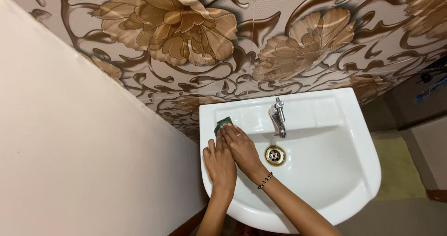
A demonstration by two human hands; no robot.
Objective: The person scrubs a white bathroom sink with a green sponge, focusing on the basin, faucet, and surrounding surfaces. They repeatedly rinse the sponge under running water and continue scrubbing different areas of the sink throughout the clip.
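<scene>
On the sink [347,138] ledge, green scrub pad [223,123] under right hand [242,148], long axis toward wall.

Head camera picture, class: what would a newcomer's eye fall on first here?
First, the white ceramic wash basin at centre, with its chrome tap above a brass-ringed drain. At its left rim, the right hand presses a small green scouring pad, the left hand resting beside it. Behind, large brown floral wall tiles fill the top.

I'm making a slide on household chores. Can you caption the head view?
Right hand presses a green scouring pad on the white washbasin rim, left hand beside it.
</scene>
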